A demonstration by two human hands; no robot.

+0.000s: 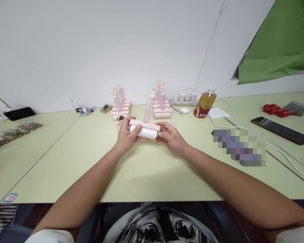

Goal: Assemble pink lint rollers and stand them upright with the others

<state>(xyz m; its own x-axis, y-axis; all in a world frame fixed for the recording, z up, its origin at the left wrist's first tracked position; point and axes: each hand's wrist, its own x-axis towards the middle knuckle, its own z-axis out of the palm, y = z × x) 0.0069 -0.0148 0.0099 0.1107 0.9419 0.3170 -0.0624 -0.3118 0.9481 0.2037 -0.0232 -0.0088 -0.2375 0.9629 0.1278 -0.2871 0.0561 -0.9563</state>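
Over the middle of the table I hold a lint roller [145, 131] with a white roll, a pink cover and a clear handle that rises to a heart-shaped loop. My left hand [126, 135] is closed around its left end, the thumb lying across the white roll. At the right end, the fingers of my right hand [171, 136] pinch the edge of the roller. Behind and below my hands, further pink parts are partly hidden. Two rows of similar pink lint rollers, a left row [121, 109] and a right row [162, 110], stand near the wall.
A drink bottle [205, 102] stands right of a power strip [183, 101] with plugged chargers. Farther right lie a phone [281, 130], red objects [277, 110] and white cables [285, 152]. On the left are wrapped items [14, 133], a dark phone [19, 113] and a coiled cable [84, 110].
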